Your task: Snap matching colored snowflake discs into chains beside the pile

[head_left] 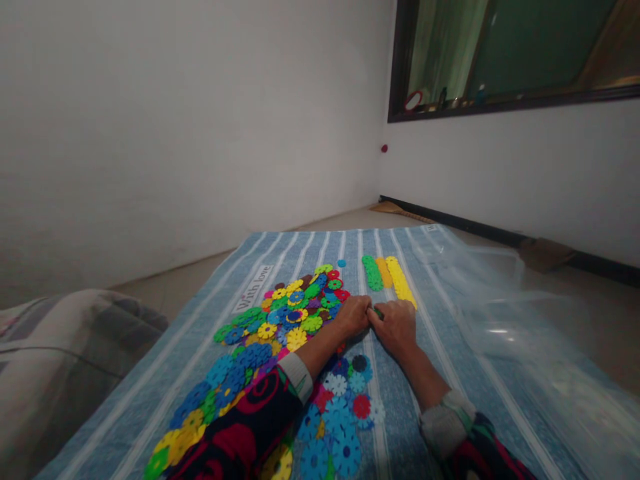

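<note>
My left hand (356, 315) and my right hand (399, 325) meet over the striped cloth, fingertips touching, both closed. A small green piece (379, 312), probably a notched plastic disc, shows between the thumb and fingers of my right hand. Whatever my left fingers pinch is hidden. Just beyond the hands lie three rows of overlapping discs: a green row (371, 273), an orange row (385, 273) and a longer yellow row (401, 282). To the left spreads a heap of colourful notched discs (296, 339); more blue discs (345, 450) lie between my forearms.
A blue-and-white striped cloth (450, 373) covers the table. Clear plastic containers (520, 320) stand along its right side. A single blue disc (341, 263) lies apart near the far edge. At left is a cloth-covered shape (75, 373). Walls rise behind, with a window (530, 47) at right.
</note>
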